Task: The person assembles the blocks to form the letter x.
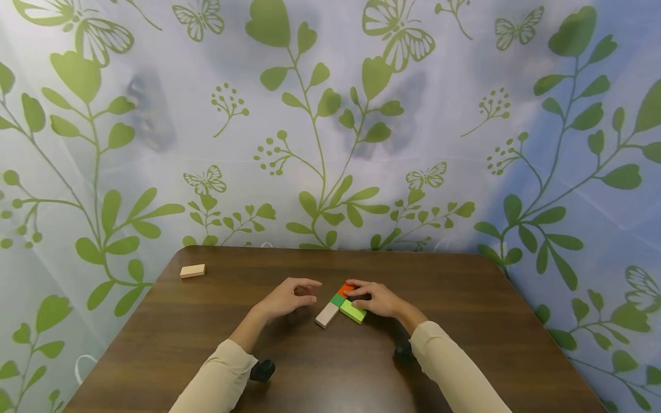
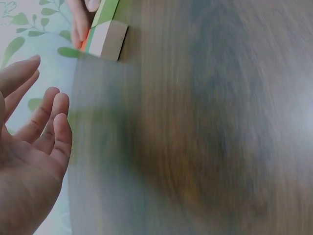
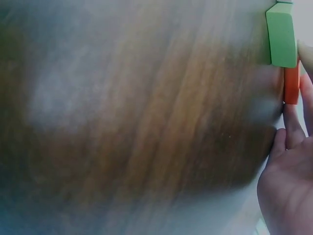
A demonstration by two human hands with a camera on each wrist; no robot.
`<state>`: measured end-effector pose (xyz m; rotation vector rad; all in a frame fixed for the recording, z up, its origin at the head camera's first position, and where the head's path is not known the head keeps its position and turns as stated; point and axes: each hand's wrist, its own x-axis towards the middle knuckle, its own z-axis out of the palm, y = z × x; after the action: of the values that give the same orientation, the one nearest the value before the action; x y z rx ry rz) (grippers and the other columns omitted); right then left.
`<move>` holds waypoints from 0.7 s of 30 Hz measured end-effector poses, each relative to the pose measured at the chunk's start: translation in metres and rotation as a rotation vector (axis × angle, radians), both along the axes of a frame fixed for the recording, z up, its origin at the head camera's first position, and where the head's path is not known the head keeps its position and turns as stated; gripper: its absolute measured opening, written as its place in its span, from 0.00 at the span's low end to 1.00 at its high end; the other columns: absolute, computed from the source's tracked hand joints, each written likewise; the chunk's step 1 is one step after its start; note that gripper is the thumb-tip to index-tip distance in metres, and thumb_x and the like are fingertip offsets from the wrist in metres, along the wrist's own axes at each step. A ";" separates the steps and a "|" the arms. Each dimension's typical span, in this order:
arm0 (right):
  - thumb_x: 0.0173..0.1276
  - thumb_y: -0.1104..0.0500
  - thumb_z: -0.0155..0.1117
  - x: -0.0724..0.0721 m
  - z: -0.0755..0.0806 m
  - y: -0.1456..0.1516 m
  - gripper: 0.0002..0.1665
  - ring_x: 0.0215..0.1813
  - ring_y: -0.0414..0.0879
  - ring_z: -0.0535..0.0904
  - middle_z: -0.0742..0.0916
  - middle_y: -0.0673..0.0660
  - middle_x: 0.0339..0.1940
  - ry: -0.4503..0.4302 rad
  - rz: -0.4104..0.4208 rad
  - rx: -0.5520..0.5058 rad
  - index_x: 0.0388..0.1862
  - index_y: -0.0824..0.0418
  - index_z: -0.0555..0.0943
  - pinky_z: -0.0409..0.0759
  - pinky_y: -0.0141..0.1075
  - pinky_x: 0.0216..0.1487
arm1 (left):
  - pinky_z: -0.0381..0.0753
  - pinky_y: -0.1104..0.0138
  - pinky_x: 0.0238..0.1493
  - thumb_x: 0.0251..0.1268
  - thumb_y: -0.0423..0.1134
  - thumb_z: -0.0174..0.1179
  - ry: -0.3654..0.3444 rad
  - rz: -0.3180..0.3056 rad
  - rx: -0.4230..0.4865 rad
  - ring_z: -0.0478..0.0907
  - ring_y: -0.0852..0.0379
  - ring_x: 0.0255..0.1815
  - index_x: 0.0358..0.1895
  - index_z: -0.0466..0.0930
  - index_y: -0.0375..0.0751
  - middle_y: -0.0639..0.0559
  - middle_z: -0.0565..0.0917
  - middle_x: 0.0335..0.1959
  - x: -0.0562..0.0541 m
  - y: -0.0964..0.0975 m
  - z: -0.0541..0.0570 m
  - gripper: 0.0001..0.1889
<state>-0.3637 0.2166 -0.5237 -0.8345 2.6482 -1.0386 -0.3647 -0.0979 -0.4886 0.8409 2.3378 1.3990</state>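
Note:
Several small blocks lie touching on the table: an orange block (image 1: 343, 291), a dark green one (image 1: 338, 300), a lime green block (image 1: 353, 312) and a pale wooden block (image 1: 327, 315). With its fingers at the orange block and its thumb by the lime block, my right hand (image 1: 381, 299) holds the orange one, partly covering it. To the left of the group, my left hand (image 1: 287, 297) hovers with loosely bent fingers, thumb apart from them. Nothing is in its grasp; the left wrist view shows its palm (image 2: 34, 161) away from the blocks.
Another pale wooden block (image 1: 193, 271) lies alone near the table's far left corner. The brown wood-grain table (image 1: 330, 373) has rounded far corners. Behind it hangs a cloth (image 1: 330, 143) printed with green leaves and butterflies. Dark devices (image 1: 262, 370) sit at the wrists.

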 end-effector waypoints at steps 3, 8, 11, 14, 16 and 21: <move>0.77 0.58 0.65 0.001 0.000 0.001 0.23 0.77 0.65 0.62 0.71 0.61 0.78 -0.002 -0.001 0.001 0.67 0.64 0.81 0.61 0.64 0.71 | 0.79 0.54 0.50 0.75 0.36 0.64 0.007 0.035 0.025 0.79 0.46 0.53 0.67 0.80 0.39 0.39 0.82 0.54 0.001 -0.012 0.001 0.21; 0.77 0.58 0.65 0.001 -0.002 0.001 0.23 0.78 0.64 0.62 0.70 0.60 0.78 0.002 -0.002 0.001 0.67 0.64 0.81 0.61 0.63 0.72 | 0.78 0.57 0.48 0.75 0.33 0.63 0.008 0.096 0.066 0.79 0.48 0.49 0.67 0.79 0.40 0.46 0.82 0.48 0.004 -0.030 0.001 0.19; 0.77 0.57 0.65 0.002 -0.001 0.001 0.23 0.77 0.66 0.62 0.71 0.61 0.78 0.007 -0.002 -0.003 0.67 0.64 0.82 0.60 0.64 0.71 | 0.79 0.57 0.48 0.75 0.33 0.63 0.035 0.101 0.049 0.79 0.47 0.49 0.65 0.80 0.39 0.45 0.82 0.48 0.003 -0.040 -0.001 0.18; 0.77 0.57 0.65 0.003 0.000 0.001 0.23 0.77 0.66 0.62 0.71 0.61 0.78 0.005 -0.008 -0.006 0.67 0.64 0.81 0.60 0.64 0.72 | 0.79 0.58 0.46 0.75 0.33 0.63 0.074 0.090 0.016 0.80 0.47 0.48 0.64 0.81 0.37 0.46 0.82 0.47 0.002 -0.046 -0.003 0.18; 0.77 0.57 0.65 0.003 0.000 0.001 0.23 0.78 0.66 0.62 0.70 0.61 0.78 0.000 -0.012 -0.011 0.67 0.64 0.81 0.60 0.64 0.72 | 0.79 0.59 0.45 0.75 0.33 0.63 0.076 0.085 0.000 0.80 0.47 0.48 0.65 0.80 0.36 0.46 0.82 0.47 0.003 -0.048 -0.004 0.18; 0.77 0.58 0.66 0.004 0.000 -0.001 0.23 0.78 0.65 0.61 0.71 0.60 0.78 -0.013 -0.017 -0.022 0.67 0.64 0.82 0.60 0.64 0.72 | 0.80 0.58 0.45 0.75 0.34 0.63 0.059 0.087 -0.004 0.79 0.47 0.49 0.66 0.79 0.34 0.40 0.82 0.50 0.005 -0.054 -0.006 0.20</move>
<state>-0.3602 0.2157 -0.5234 -0.8084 2.6424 -1.0753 -0.3598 -0.1515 -0.4948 0.7986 2.4479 1.4212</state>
